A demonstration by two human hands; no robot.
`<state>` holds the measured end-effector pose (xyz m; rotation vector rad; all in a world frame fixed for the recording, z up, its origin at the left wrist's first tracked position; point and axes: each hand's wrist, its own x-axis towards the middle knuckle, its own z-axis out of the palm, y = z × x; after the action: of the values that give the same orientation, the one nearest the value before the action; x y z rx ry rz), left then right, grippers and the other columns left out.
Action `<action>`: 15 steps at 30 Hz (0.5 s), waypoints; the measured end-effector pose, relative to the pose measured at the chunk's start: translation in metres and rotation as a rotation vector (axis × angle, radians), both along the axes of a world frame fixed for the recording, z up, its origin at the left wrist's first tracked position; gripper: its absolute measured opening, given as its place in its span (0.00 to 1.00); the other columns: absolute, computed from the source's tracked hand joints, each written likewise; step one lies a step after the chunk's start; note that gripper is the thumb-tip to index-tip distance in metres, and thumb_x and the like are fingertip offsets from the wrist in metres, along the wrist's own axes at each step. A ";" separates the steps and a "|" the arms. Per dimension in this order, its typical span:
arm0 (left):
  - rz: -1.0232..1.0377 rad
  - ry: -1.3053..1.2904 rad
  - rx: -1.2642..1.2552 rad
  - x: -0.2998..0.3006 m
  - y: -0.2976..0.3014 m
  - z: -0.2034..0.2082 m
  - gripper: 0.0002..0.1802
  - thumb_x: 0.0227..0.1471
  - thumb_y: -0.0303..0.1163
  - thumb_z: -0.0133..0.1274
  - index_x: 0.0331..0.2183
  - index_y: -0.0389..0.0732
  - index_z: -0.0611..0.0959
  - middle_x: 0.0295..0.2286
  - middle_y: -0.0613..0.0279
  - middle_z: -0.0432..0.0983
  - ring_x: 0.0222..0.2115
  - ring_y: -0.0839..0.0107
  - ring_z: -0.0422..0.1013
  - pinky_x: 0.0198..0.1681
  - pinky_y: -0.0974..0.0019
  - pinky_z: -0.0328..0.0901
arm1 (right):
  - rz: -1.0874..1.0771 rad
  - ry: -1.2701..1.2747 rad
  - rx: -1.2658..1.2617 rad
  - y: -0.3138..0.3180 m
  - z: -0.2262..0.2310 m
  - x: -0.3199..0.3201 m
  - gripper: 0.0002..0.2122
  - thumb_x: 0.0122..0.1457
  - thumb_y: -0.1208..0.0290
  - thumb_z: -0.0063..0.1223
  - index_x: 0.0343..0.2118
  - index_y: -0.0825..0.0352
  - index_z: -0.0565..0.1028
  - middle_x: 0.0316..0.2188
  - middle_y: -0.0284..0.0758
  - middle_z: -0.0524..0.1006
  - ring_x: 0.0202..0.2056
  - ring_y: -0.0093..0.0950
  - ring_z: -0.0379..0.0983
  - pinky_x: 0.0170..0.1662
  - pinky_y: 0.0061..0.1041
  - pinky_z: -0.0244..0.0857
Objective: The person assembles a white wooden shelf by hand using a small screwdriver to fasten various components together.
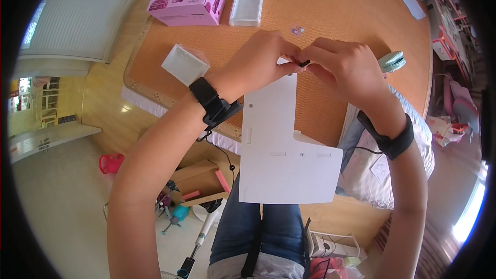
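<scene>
Left hand (271, 56) and right hand (343, 64) are pinching a small black piece (305, 63) beside a white panel (289, 178), work there apparently unfinished

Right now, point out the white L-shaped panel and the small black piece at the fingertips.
White L-shaped panel (284, 169), head view: wide lower part.
Small black piece (305, 63), head view: visible middle.

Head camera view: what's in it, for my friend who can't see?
A person's left hand and right hand meet at a small black piece, near the top of a white L-shaped panel. A pink box sits on an orange mat.
</scene>
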<state>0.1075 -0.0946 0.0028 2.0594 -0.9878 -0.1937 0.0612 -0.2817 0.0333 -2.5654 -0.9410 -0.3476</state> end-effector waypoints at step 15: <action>0.115 0.171 -0.058 -0.007 -0.006 -0.007 0.10 0.36 0.28 0.63 0.25 0.35 0.81 0.23 0.56 0.77 0.27 0.64 0.73 0.32 0.66 0.66 | -0.007 -0.060 -0.171 0.001 0.003 0.003 0.06 0.46 0.69 0.54 0.29 0.59 0.72 0.20 0.27 0.70 0.23 0.25 0.72 0.23 0.23 0.64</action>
<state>0.1007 -0.1005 -0.0045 2.0031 -0.7605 -0.2733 0.0643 -0.2802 0.0358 -2.7266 -1.0242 -0.3619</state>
